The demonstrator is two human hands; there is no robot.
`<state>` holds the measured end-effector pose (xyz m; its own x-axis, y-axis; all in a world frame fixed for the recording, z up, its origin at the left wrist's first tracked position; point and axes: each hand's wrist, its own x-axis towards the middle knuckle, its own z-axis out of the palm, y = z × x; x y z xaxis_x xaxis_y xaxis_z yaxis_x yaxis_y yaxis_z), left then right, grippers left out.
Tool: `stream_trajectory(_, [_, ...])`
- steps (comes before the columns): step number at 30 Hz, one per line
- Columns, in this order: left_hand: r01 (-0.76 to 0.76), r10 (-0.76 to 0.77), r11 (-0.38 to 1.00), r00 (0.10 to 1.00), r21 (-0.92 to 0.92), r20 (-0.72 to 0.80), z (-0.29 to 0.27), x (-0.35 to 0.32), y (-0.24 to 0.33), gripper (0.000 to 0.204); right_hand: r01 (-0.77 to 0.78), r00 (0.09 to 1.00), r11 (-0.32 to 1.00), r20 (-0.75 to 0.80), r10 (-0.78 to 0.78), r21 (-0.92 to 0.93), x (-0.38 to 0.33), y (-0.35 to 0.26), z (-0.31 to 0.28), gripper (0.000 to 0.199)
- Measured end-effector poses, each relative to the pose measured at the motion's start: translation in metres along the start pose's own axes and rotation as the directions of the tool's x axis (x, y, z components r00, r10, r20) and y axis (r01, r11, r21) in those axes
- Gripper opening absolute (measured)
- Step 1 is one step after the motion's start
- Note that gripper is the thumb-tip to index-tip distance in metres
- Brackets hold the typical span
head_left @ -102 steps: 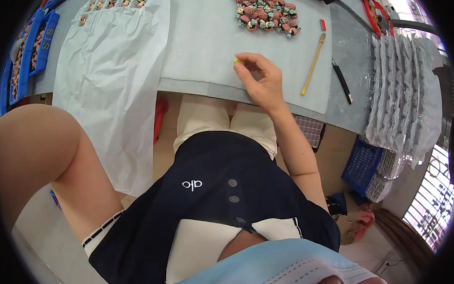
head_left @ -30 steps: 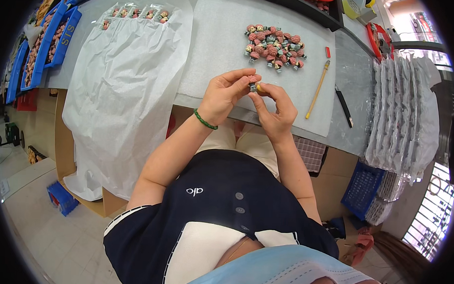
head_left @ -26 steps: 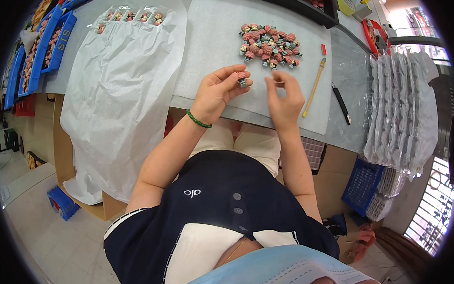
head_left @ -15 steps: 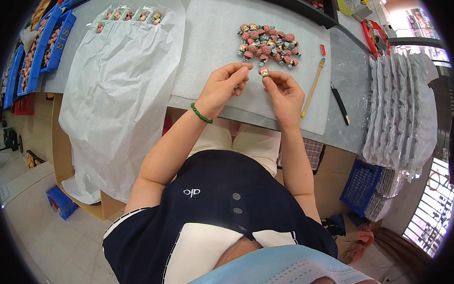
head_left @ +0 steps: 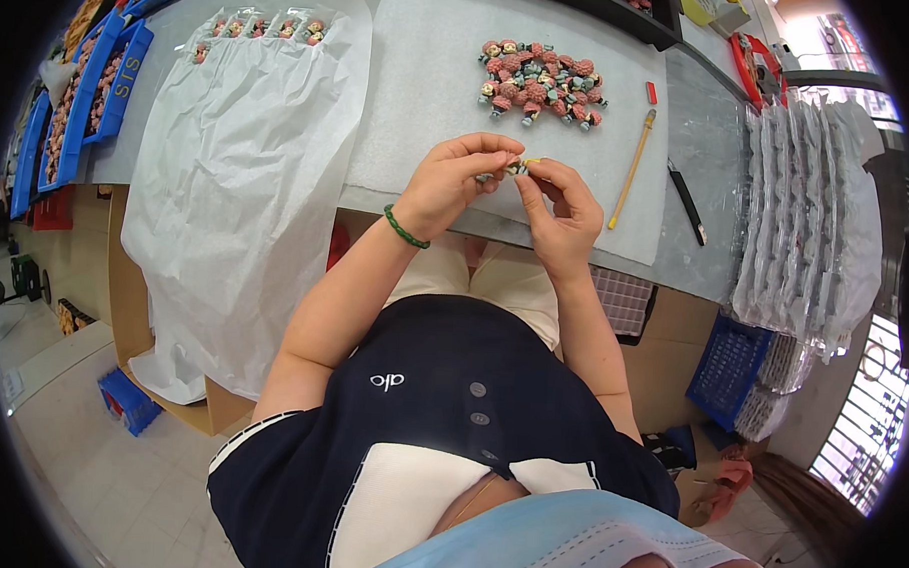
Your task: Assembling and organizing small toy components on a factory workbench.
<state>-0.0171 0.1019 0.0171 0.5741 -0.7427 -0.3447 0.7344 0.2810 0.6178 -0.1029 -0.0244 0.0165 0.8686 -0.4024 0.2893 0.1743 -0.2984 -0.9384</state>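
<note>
My left hand point(head_left: 456, 179) and my right hand point(head_left: 562, 213) meet above the near edge of the padded white sheet. Between their pinched fingertips is a small painted figurine point(head_left: 520, 168), mostly covered by the fingers. Both hands are closed on it, thumbs against forefingers. Just beyond them lies a cluster of similar figurines point(head_left: 537, 84), with pink, bumpy hair and grey-green bodies. To the right of my right hand rests a thin wooden-handled brush point(head_left: 632, 170) with a yellow end.
A black-handled tool point(head_left: 687, 205) and a small red cap point(head_left: 651, 93) lie right of the pile. White wrapping sheet point(head_left: 243, 176) with figurines in clear pockets drapes over the table's left edge. Blue bins point(head_left: 119, 82) stand far left; stacked plastic-wrapped packs point(head_left: 802, 226) sit at right.
My right hand has tipped the figurine over and brought it to my left fingertips, where the two hands now meet. The pile stays as it was.
</note>
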Motion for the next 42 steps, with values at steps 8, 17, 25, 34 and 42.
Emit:
stream_trajectory(8, [0.037, -0.023, 0.99, 0.995, -0.139, 0.1, -0.011, -0.007, 0.012, 0.032, 0.057, 0.997, 0.996, 0.063, -0.053, -0.065, 0.001, -0.003, 0.001, 0.028])
stream_trajectory(17, [-0.206, 0.214, 0.948, 0.977, 0.242, -0.009, -0.013, -0.017, 0.015, 0.03, -0.056, 0.982, 0.997, 0.181, 0.045, 0.056, 0.008, -0.019, 0.01, 0.022])
stream_trajectory(25, [-0.279, 0.339, 0.845, 0.939, 0.456, -0.052, -0.021, -0.045, 0.026, 0.028, -0.354, 0.929, 0.901, 0.208, 0.307, 0.251, 0.005, -0.034, 0.038, 0.017])
stream_trajectory(34, [-0.281, 0.305, 0.727, 0.95, 0.626, 0.073, -0.046, -0.096, 0.071, 0.034, -0.449, 0.891, 0.857, 0.199, 0.408, 0.253, -0.006, -0.056, 0.088, 0.015])
stream_trajectory(42, [-0.089, 0.861, 0.009, 0.507, 0.996, 0.038, -0.141, -0.081, 0.228, 0.029, -0.304, 0.944, 0.952, 0.12, 0.307, -0.039, -0.006, -0.037, 0.088, 0.015])
